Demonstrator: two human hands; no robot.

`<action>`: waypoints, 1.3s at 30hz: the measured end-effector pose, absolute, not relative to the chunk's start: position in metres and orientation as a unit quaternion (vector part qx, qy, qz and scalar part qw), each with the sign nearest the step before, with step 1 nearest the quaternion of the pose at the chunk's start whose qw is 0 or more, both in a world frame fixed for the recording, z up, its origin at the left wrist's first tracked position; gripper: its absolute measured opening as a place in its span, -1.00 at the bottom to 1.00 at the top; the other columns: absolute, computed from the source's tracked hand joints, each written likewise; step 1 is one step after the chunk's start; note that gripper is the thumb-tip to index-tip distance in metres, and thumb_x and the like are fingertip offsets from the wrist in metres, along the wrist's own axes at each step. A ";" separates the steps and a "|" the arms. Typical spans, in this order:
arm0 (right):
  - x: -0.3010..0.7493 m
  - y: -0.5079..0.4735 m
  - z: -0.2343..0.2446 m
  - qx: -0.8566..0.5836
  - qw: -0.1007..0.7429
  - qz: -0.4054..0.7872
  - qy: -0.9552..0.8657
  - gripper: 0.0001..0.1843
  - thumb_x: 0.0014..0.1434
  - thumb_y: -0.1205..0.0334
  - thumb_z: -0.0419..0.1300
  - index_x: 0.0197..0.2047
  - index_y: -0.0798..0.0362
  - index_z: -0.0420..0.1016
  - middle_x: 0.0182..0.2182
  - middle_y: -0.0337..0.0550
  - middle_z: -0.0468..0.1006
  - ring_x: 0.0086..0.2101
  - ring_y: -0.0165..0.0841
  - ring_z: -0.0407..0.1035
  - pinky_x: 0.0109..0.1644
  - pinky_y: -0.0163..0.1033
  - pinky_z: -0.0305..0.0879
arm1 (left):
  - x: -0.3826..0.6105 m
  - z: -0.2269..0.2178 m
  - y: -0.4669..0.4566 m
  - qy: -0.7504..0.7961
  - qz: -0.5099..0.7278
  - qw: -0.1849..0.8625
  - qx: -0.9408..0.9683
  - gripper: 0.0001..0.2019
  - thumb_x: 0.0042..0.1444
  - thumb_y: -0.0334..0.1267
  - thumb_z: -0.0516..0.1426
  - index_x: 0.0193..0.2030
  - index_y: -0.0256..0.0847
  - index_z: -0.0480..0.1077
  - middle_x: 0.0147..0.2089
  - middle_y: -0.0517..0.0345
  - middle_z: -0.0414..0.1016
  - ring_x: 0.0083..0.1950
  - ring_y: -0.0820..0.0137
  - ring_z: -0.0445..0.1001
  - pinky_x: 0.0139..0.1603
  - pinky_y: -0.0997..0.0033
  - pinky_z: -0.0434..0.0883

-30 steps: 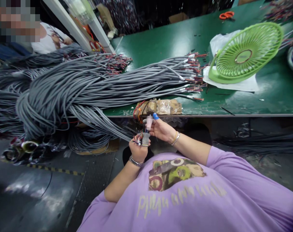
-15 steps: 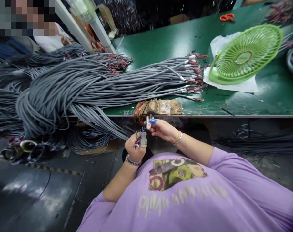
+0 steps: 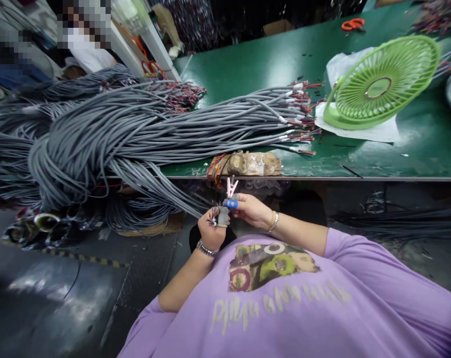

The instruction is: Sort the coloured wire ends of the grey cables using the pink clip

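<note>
**Both hands engaged on cable end below worktop edge**

The left hand point(image 3: 210, 232) has its grip clenched around a grey cable end point(image 3: 222, 217), with coloured wires point(image 3: 212, 219) splayed just beside the fingers. The right hand point(image 3: 252, 210), touching it from the right, pinches small pink snips point(image 3: 231, 188), blades pointing up. Above both grips lies the green worktop point(image 3: 255, 64); a grey cable bundle point(image 3: 136, 134) sits above-left, a green fan point(image 3: 382, 84) well apart, above-right.

Showing faded cream lettering across the chest of the purple T-shirt point(image 3: 285, 303), upside down from the head view and too worn to be read. Bearing a small round badge at its hub, the green fan point(image 3: 382, 82), print too tiny for reading.
</note>
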State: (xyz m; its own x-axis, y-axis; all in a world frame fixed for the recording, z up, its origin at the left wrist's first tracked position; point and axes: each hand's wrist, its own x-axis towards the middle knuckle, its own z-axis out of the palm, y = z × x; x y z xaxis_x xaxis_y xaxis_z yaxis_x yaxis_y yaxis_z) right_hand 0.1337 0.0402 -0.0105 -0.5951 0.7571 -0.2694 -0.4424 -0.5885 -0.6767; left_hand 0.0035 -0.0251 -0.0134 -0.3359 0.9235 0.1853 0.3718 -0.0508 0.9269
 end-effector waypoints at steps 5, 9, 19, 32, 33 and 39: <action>0.139 0.043 -0.016 -0.272 0.339 0.841 -0.322 -0.52 -0.32 0.03 0.53 -0.42 0.17 0.51 -0.59 -0.29 0.43 -0.58 -0.55 0.17 -0.47 -0.37 0.06 | 0.005 -0.008 -0.022 0.601 0.482 0.370 0.520 -0.74 0.01 -0.10 0.26 -0.50 -0.25 0.41 -0.62 0.20 0.46 -0.65 0.47 0.42 -0.61 0.53 0.40; 0.143 0.044 -0.017 -0.293 0.331 0.819 -0.366 -0.55 -0.28 0.01 0.50 -0.44 0.19 0.52 -0.58 -0.24 0.46 -0.58 -0.54 0.19 -0.47 -0.36 0.04 | 0.005 -0.011 -0.023 0.590 0.462 0.406 0.524 -0.72 0.02 -0.07 0.26 -0.50 -0.26 0.43 -0.63 0.21 0.45 -0.67 0.50 0.40 -0.64 0.55 0.39; 0.140 0.041 -0.022 -0.328 0.353 0.824 -0.298 -0.56 -0.24 0.05 0.50 -0.47 0.12 0.39 -0.62 -0.36 0.32 -0.60 -0.56 0.12 -0.51 -0.40 0.05 | 0.010 -0.012 -0.025 0.597 0.576 0.368 0.419 -0.69 0.11 -0.04 0.20 -0.44 -0.27 0.46 -0.60 0.22 0.47 -0.66 0.51 0.41 -0.63 0.55 0.39; 0.126 0.068 -0.014 -0.331 0.450 0.746 -0.363 -0.37 0.03 -0.39 0.15 -0.47 0.11 0.42 -0.61 -0.28 0.31 -0.56 -0.49 0.15 -0.45 -0.35 0.11 | 0.020 -0.002 -0.012 0.589 0.588 0.244 0.497 -0.73 0.10 -0.09 0.19 -0.46 -0.26 0.45 -0.59 0.19 0.49 -0.63 0.48 0.45 -0.60 0.54 0.42; 0.125 0.068 -0.016 -0.342 0.466 0.725 -0.375 -0.36 0.03 -0.41 0.13 -0.49 0.10 0.41 -0.63 -0.28 0.30 -0.56 -0.49 0.15 -0.44 -0.34 0.11 | 0.020 -0.003 -0.011 0.591 0.587 0.243 0.497 -0.73 0.10 -0.08 0.19 -0.46 -0.26 0.45 -0.59 0.19 0.49 -0.63 0.48 0.45 -0.60 0.54 0.41; 0.119 0.071 -0.017 -0.282 0.428 0.810 -0.284 -0.38 0.00 -0.39 0.19 -0.46 0.09 0.43 -0.54 -0.22 0.40 -0.53 -0.47 0.20 -0.44 -0.33 0.15 | 0.017 -0.015 -0.006 0.598 0.571 0.242 0.508 -0.80 0.09 -0.13 0.18 -0.40 -0.23 0.49 -0.56 0.20 0.49 -0.59 0.49 0.45 -0.55 0.54 0.42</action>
